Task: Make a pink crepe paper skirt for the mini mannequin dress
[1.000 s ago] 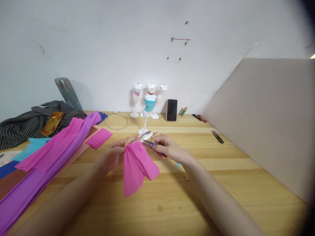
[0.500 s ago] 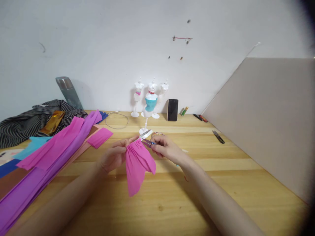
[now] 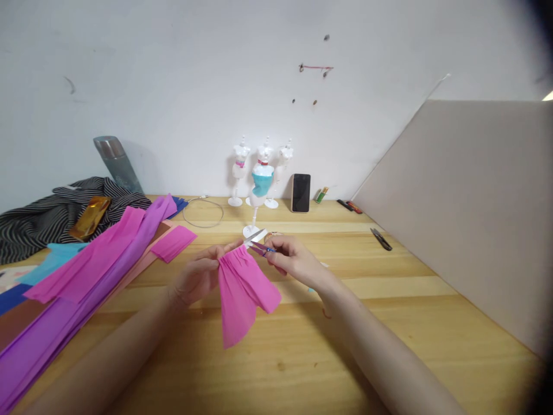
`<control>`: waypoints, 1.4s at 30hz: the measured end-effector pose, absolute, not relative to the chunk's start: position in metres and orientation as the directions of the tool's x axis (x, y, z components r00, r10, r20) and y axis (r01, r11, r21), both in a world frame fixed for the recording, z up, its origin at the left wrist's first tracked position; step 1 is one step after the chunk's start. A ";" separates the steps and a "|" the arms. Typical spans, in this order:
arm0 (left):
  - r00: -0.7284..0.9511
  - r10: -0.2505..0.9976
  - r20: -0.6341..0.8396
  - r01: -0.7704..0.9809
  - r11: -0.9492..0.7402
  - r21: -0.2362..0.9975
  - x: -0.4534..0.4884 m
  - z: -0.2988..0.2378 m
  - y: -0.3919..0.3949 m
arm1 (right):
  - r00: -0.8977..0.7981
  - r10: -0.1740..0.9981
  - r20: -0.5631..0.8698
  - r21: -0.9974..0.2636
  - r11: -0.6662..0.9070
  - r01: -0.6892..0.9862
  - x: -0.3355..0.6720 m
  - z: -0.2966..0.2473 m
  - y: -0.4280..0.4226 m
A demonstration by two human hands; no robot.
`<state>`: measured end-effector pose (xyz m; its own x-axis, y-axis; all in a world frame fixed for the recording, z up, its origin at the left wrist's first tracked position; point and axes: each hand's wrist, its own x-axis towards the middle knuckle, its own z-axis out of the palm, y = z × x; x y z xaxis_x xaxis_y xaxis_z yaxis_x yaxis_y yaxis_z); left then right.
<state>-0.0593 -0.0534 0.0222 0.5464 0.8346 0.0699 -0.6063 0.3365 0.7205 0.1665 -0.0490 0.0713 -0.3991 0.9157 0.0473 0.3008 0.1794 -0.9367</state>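
Observation:
My left hand (image 3: 199, 276) pinches the gathered top edge of a pink crepe paper piece (image 3: 243, 293) that hangs down like a small skirt above the wooden table (image 3: 389, 323). My right hand (image 3: 291, 260) grips small scissors (image 3: 256, 242) with purple handles, their blades at the paper's top right corner. Just behind stands a white mini mannequin (image 3: 260, 184) wearing a teal wrap.
Long pink and purple crepe paper sheets (image 3: 86, 276) lie at the left, with striped cloth (image 3: 47, 213) and a grey flask (image 3: 113, 162) behind. Two more mannequins, a phone (image 3: 301, 193), a wire loop (image 3: 203, 212) and black snips (image 3: 381, 239) sit further back. A grey board (image 3: 475, 213) leans at the right.
The pink paper has shifted slightly in my hands and its lower part has swung a little; the scissors stay at its top edge.

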 end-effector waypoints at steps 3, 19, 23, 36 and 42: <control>0.543 0.836 0.076 -0.615 0.334 0.714 -0.058 0.023 -0.054 | -0.384 0.921 0.063 -0.931 0.193 0.310 0.168 0.071 -0.048; 0.531 0.844 0.076 -0.612 0.320 0.723 -0.053 0.030 -0.058 | -0.358 0.933 -0.039 -0.997 -0.013 0.076 0.145 0.056 -0.058; 0.543 0.835 0.086 -0.614 0.325 0.720 -0.054 0.024 -0.056 | -0.315 0.948 -0.035 -0.999 -0.031 0.017 0.140 0.044 -0.057; 0.556 0.827 0.082 -0.609 0.339 0.717 -0.055 0.020 -0.055 | -0.260 0.964 -0.052 -0.997 -0.064 -0.035 0.134 0.039 -0.059; 0.553 0.830 0.073 -0.613 0.346 0.710 -0.056 0.018 -0.054 | -0.280 0.958 -0.065 -0.997 -0.077 -0.031 0.135 0.038 -0.058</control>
